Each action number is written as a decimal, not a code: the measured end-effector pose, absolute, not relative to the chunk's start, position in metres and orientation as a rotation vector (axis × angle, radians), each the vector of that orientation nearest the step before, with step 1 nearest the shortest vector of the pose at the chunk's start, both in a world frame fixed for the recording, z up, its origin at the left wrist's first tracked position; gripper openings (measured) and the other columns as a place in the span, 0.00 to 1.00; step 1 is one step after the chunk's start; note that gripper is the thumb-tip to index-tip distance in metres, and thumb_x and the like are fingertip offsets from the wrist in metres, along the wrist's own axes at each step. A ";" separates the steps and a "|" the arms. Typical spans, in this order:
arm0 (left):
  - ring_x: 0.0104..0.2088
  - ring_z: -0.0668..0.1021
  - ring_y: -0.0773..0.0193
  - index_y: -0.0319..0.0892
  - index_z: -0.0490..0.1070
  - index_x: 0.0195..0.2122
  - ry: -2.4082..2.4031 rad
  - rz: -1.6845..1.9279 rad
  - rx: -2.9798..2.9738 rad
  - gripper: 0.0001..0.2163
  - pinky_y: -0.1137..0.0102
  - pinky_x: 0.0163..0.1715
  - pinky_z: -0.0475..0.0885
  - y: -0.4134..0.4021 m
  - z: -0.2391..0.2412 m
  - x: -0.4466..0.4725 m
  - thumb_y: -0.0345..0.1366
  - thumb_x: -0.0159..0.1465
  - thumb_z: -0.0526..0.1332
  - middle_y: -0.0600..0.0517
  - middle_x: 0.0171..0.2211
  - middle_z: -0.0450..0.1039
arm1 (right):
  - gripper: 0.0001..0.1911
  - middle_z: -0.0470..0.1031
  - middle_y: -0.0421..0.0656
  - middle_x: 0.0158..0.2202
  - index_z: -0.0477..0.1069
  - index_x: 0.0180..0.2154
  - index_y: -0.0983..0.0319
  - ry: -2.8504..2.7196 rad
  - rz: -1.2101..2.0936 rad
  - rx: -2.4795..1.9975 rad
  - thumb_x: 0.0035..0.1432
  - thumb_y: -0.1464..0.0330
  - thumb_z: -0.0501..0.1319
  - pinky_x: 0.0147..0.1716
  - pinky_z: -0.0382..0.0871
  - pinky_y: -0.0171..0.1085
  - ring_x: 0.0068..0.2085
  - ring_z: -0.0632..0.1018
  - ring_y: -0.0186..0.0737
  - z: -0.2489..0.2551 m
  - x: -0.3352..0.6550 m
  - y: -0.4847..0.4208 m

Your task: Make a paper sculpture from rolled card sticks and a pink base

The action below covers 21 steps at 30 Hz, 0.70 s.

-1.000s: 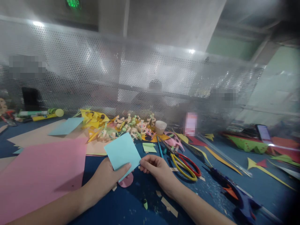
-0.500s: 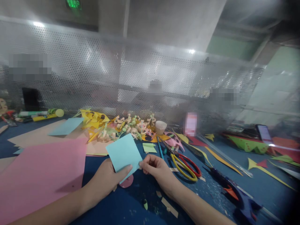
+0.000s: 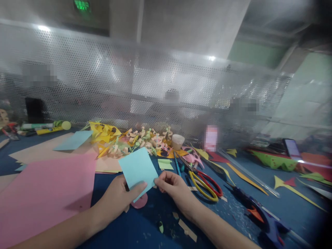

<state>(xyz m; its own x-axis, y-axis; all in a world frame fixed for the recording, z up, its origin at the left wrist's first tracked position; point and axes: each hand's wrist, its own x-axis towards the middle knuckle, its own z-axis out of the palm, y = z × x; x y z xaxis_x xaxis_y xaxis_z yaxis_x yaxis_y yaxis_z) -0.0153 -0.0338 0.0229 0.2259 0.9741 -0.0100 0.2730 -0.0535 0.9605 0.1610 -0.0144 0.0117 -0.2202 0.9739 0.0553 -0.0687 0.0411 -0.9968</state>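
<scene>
A square of light blue paper (image 3: pixel 137 169) is held above the blue table, tilted toward me. My left hand (image 3: pixel 124 197) grips its lower left, thumb flat on the front and the fingers hidden behind. At the lower right corner, my right hand (image 3: pixel 172 186) pinches the paper between thumb and forefinger. Below the square lies a pink paper circle (image 3: pixel 140 201), partly covered by it. Scissors with red and yellow handles (image 3: pixel 204 186) rest just beyond my right hand, beside a blue pencil (image 3: pixel 177 164) and some pale green sticky notes (image 3: pixel 165 164).
Large pink paper (image 3: pixel 52 197) covers the left side. Behind are curled paper scraps (image 3: pixel 145 138) and a small cup (image 3: pixel 178 141). A blue glue gun (image 3: pixel 264 214) lies at right, near a green paper piece (image 3: pixel 275 160). A perforated metal screen (image 3: pixel 109 76) stands at the back.
The blue paper square has shifted very slightly to the right. Both hands keep the same grip and nearly the same place.
</scene>
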 end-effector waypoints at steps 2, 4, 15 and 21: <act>0.17 0.67 0.71 0.39 0.70 0.32 1.091 0.951 1.546 0.15 0.76 0.17 0.64 -0.035 0.025 -0.017 0.46 0.51 0.60 0.55 0.22 0.69 | 0.17 0.63 0.33 0.15 0.64 0.19 0.63 -1.303 1.379 -0.981 0.39 0.59 0.68 0.21 0.52 0.30 0.19 0.61 0.26 0.016 0.161 -0.016; 0.27 0.73 0.65 0.41 0.70 0.36 0.946 0.994 1.575 0.16 0.73 0.27 0.69 -0.037 0.027 -0.017 0.43 0.48 0.64 0.52 0.29 0.73 | 0.17 0.62 0.32 0.14 0.63 0.19 0.63 -1.240 1.403 -0.939 0.41 0.61 0.67 0.22 0.51 0.29 0.19 0.60 0.26 0.020 0.160 -0.018; 0.38 0.76 0.57 0.44 0.73 0.36 1.027 1.098 1.441 0.12 0.70 0.39 0.70 -0.055 0.036 -0.004 0.40 0.50 0.63 0.51 0.36 0.77 | 0.17 0.60 0.32 0.14 0.63 0.18 0.63 -0.992 1.642 -0.687 0.38 0.63 0.69 0.22 0.51 0.29 0.19 0.58 0.26 0.024 0.132 -0.041; 0.30 0.77 0.57 0.41 0.74 0.26 1.150 1.120 1.409 0.11 0.70 0.31 0.72 -0.058 0.042 -0.002 0.44 0.48 0.63 0.51 0.26 0.78 | 0.20 0.58 0.32 0.14 0.61 0.19 0.61 -0.878 1.713 -0.685 0.35 0.59 0.70 0.19 0.49 0.28 0.17 0.57 0.26 0.022 0.125 -0.049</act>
